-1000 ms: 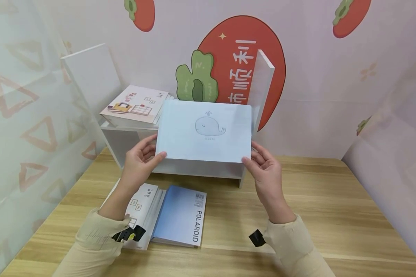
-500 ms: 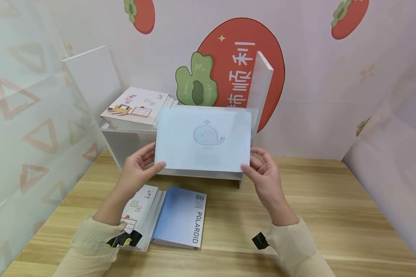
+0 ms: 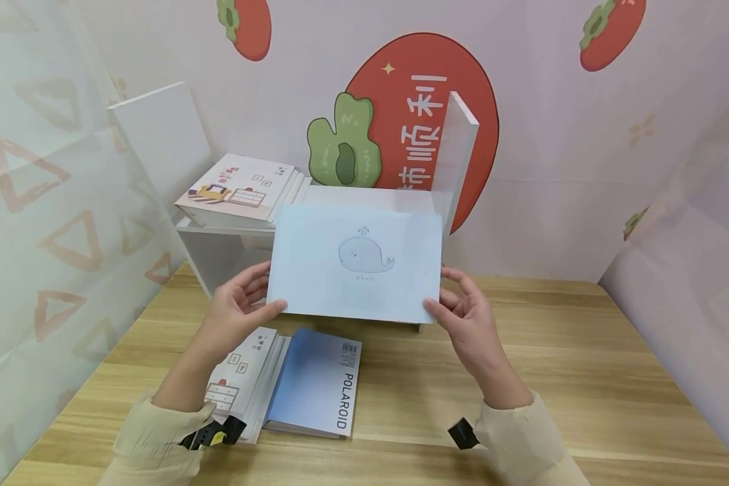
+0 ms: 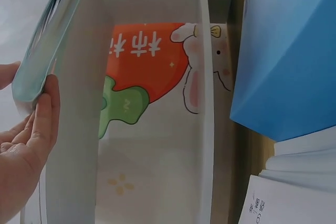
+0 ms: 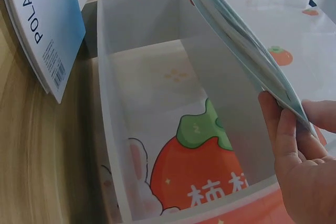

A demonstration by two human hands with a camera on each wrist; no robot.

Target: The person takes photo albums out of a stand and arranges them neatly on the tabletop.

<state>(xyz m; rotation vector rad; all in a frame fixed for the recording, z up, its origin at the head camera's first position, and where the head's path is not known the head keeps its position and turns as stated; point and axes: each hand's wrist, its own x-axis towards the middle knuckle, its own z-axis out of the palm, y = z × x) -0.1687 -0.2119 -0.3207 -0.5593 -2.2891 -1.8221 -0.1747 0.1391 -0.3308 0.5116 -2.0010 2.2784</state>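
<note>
A: Quick one, what're you holding?

B: You've got a thin, pale-blue, rectangular booklet (image 3: 355, 263) w/ a line-drawn whale on its cover. Your L hand (image 3: 237, 310) pinches it nr the lower L corner, your R hand (image 3: 470, 324) nr the lower R. Both grips narrow: thumbs in front, fingers behind.

A: Where's it at?

B: Up off the wood-grain table (image 3: 583, 378), cover facing you, tilted. Head cam has it covering pt of the white, flat-panelled shelf (image 3: 458, 158); can't tell if they touch. Wrist cams get it edge-on, layers showing btwn the covers.

A: Other stuff around you?

B: White books w/ cartoon print (image 3: 237, 185) at the shelf's upper L. On the table, a blue-to-white POLAROID book (image 3: 316, 381) lies just beside more white books w/ a drawer-chest print (image 3: 233, 378), partly behind your L arm. Backdrop has a big red persimmon print (image 3: 395, 94).
</note>
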